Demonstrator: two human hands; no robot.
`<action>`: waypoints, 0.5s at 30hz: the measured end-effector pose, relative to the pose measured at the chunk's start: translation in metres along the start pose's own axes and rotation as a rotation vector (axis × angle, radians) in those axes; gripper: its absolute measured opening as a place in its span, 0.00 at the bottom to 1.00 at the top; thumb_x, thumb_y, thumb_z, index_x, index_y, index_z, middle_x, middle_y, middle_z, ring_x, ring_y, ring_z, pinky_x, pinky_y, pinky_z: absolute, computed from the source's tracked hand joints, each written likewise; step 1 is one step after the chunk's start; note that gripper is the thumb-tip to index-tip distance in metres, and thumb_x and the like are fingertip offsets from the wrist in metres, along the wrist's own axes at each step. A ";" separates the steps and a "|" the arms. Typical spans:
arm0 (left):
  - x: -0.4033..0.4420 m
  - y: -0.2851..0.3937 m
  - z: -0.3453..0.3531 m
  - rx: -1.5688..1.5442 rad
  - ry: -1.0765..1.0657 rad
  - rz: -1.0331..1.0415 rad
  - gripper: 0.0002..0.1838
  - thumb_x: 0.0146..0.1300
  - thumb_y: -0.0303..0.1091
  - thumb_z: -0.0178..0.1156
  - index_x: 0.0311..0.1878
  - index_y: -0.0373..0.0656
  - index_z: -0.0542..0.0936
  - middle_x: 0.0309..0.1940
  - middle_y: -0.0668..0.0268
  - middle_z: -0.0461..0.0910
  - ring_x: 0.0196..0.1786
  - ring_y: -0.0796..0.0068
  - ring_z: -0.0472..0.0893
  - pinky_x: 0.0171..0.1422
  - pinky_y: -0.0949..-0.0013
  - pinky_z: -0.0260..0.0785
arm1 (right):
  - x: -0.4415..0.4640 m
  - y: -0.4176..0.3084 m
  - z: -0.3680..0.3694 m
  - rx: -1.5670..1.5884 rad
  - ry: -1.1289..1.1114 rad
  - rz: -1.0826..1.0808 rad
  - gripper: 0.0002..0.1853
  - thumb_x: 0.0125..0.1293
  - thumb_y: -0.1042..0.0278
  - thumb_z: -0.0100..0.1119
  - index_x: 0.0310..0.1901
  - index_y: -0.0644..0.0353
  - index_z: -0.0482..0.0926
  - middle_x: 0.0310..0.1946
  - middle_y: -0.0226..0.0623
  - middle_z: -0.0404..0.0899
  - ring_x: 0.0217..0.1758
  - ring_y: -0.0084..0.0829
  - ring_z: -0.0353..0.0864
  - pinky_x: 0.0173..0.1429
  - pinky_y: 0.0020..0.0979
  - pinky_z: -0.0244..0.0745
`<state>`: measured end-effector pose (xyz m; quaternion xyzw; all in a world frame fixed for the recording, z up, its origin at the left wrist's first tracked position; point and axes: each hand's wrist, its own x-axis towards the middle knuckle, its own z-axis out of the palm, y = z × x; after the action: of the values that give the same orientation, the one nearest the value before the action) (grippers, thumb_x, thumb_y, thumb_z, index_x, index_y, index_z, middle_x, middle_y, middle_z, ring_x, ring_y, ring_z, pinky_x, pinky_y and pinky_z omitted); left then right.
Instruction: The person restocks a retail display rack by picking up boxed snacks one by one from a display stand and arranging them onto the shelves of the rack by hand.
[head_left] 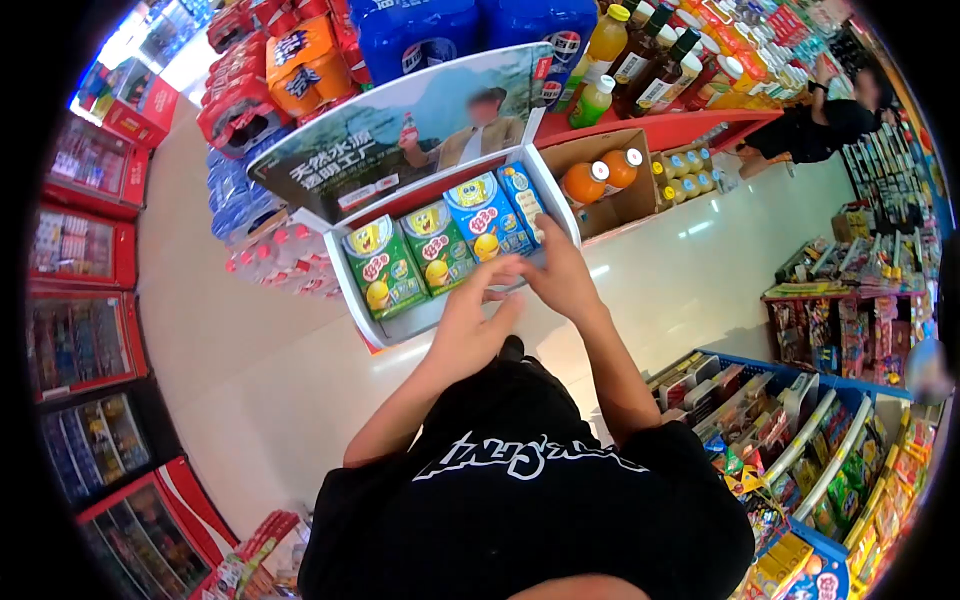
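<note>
A white-rimmed display box (408, 325) with a printed back panel stands in front of me. Inside it are two green cartons (380, 268) (437, 246) at the left, then a blue carton (487, 216) and a narrower blue carton (520, 205) at the right, all with yellow cartoon figures. My left hand (474, 318) is over the front edge of the box, thumb apart from the fingers, holding nothing. My right hand (560, 272) reaches to the right end, its index fingertip at the narrower blue carton and its thumb pointing left near my left fingers. Whether it touches the carton is unclear.
Blue drink packs (415, 40) and bottles (600, 95) stand behind the box. A cardboard carton (600, 222) with orange bottles adjoins it on the right. Snack racks (790, 430) stand at lower right, red-framed coolers (85, 250) at left. Another person (825, 120) is at upper right.
</note>
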<state>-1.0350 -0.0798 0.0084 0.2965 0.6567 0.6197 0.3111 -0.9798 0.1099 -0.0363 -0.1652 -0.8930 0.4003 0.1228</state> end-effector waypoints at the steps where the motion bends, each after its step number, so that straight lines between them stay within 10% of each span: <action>1: 0.006 -0.027 0.002 0.042 0.076 -0.041 0.32 0.70 0.27 0.63 0.75 0.37 0.65 0.67 0.54 0.74 0.67 0.65 0.76 0.67 0.63 0.71 | 0.005 -0.015 -0.001 0.016 -0.024 0.050 0.35 0.63 0.67 0.70 0.68 0.73 0.67 0.59 0.65 0.78 0.63 0.62 0.78 0.66 0.47 0.75; 7: 0.035 -0.147 0.001 -0.014 0.301 -0.212 0.42 0.64 0.29 0.69 0.77 0.34 0.59 0.69 0.49 0.66 0.70 0.53 0.73 0.75 0.53 0.65 | 0.011 -0.012 0.032 -0.132 -0.053 0.146 0.35 0.61 0.66 0.72 0.67 0.73 0.70 0.56 0.65 0.80 0.60 0.62 0.79 0.69 0.47 0.71; 15: 0.035 -0.169 -0.007 -0.382 0.250 -0.316 0.26 0.76 0.30 0.61 0.72 0.35 0.64 0.60 0.60 0.75 0.59 0.71 0.76 0.61 0.67 0.72 | -0.005 -0.017 0.074 -0.147 0.247 0.226 0.35 0.60 0.66 0.70 0.67 0.72 0.71 0.60 0.61 0.77 0.64 0.63 0.72 0.73 0.53 0.62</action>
<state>-1.0629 -0.0667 -0.1617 0.0475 0.5992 0.7080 0.3708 -1.0042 0.0476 -0.0720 -0.3209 -0.8737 0.3219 0.1732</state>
